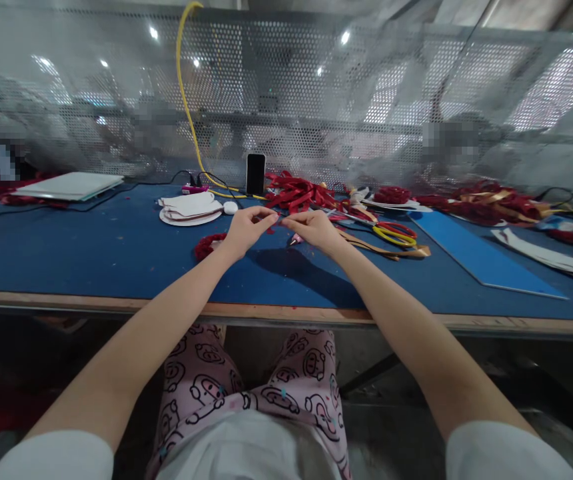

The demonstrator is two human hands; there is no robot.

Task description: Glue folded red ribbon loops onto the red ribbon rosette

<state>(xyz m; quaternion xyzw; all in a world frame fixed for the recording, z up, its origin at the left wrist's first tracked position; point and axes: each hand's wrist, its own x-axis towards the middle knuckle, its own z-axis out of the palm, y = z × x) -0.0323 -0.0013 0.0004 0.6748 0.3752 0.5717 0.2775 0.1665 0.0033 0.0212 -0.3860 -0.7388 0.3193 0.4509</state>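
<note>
Above the blue table [116, 247], my left hand [247, 230] and my right hand [315, 230] are raised close together, fingertips nearly meeting. Both pinch a small piece of red ribbon [279, 219], which shows between the fingertips. A dark red braided item [205, 247] lies beside my left wrist, partly hidden by it. Just below my right fingers lies a pink pen-like tool [295, 239]. Behind my hands is a heap of red ribbon [301, 193]. Scissors with red and yellow handles [395, 234] rest right of my right hand.
A phone [256, 175] stands upright near the metal mesh screen [306, 87]. White card pieces [190, 208] and a small white case [230, 208] lie left of it. Gold ribbon [381, 251], a blue board [481, 257] and white strips [546, 253] lie on the right.
</note>
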